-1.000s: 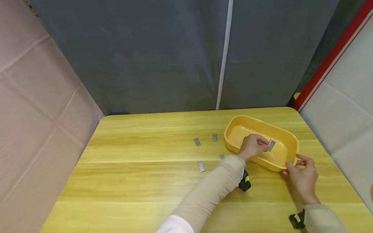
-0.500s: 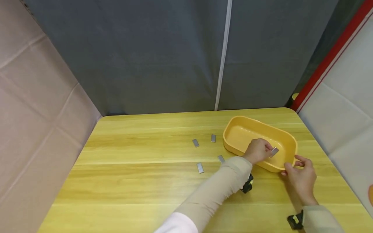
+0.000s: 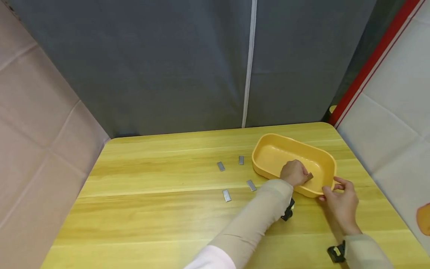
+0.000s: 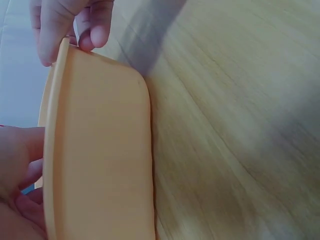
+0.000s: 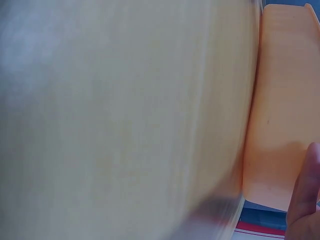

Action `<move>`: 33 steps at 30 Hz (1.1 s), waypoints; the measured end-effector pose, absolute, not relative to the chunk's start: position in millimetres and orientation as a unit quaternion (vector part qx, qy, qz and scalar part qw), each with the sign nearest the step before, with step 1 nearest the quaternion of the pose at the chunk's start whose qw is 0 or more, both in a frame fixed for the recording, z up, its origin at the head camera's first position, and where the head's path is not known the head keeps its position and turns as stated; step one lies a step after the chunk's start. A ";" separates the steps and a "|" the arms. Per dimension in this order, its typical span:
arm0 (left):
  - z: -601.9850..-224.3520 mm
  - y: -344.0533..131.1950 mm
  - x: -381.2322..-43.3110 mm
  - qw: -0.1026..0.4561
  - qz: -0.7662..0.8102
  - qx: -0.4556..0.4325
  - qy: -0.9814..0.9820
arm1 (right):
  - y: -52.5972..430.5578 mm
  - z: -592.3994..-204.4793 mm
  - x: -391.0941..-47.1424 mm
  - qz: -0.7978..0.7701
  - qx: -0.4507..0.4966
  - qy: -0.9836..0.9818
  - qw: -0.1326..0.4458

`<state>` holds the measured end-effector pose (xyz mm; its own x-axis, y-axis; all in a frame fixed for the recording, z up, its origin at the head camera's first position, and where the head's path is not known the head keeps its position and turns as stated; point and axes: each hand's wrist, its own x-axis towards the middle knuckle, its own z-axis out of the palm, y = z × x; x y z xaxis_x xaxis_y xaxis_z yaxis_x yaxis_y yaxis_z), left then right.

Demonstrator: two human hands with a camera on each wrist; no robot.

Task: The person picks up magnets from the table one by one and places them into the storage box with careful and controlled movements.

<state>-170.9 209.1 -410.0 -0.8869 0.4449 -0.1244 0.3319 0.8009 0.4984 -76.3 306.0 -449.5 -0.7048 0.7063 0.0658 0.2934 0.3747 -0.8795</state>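
A yellow-orange tray (image 3: pixel 268 155) with rounded corners and low walls stands at the right of the table. My left hand (image 3: pixel 294 173) reaches over its near wall and pinches a small flat grey rectangular piece (image 3: pixel 309 177) down inside it. In the left wrist view, the fingers of that hand are partly hidden behind the tray wall (image 4: pixel 102 145). With thumb and fingers, my right hand (image 3: pixel 342 203) grips the rim at the near right corner. The right wrist view catches only part of this hand (image 5: pixel 306 192), beside the tray's outer side.
Several similar grey pieces lie left of the tray, among them one piece (image 3: pixel 227 195) toward the front and another piece (image 3: pixel 241 160) farther back. The wood-grain table (image 3: pixel 151 216) ends at a dark grey curtain (image 3: pixel 168 74). Pale panels flank both sides.
My left hand has sunk lower into the tray with the grey piece, whose visible face has turned darker. The right hand keeps its grip on the corner. The whole head view has shifted slightly.
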 end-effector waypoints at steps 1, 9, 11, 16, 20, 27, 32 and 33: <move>-409.6 210.5 -170.8 0.126 0.225 0.207 0.944 | 306.3 -449.1 -75.9 0.461 -0.312 -0.801 0.223; -411.2 221.2 -167.9 0.177 0.133 0.190 0.957 | 306.8 -447.5 -72.6 0.461 -0.319 -0.800 0.211; -411.1 221.7 -166.8 0.184 0.124 0.192 0.956 | 307.0 -447.8 -71.6 0.462 -0.321 -0.799 0.210; -409.6 220.4 -166.4 0.207 0.123 0.181 0.953 | 306.4 -449.8 -71.2 0.466 -0.325 -0.794 0.216; -408.6 217.9 -169.1 0.207 0.132 0.183 0.952 | 304.7 -451.4 -73.3 0.476 -0.318 -0.791 0.215; -408.3 217.7 -172.5 0.195 0.120 0.214 0.950 | 305.4 -450.4 -76.3 0.480 -0.313 -0.790 0.220; -409.6 218.3 -172.4 0.209 0.110 0.214 0.948 | 305.2 -450.8 -76.4 0.488 -0.314 -0.784 0.220; -409.7 218.6 -172.2 0.212 0.111 0.212 0.948 | 305.4 -451.1 -76.3 0.489 -0.315 -0.783 0.221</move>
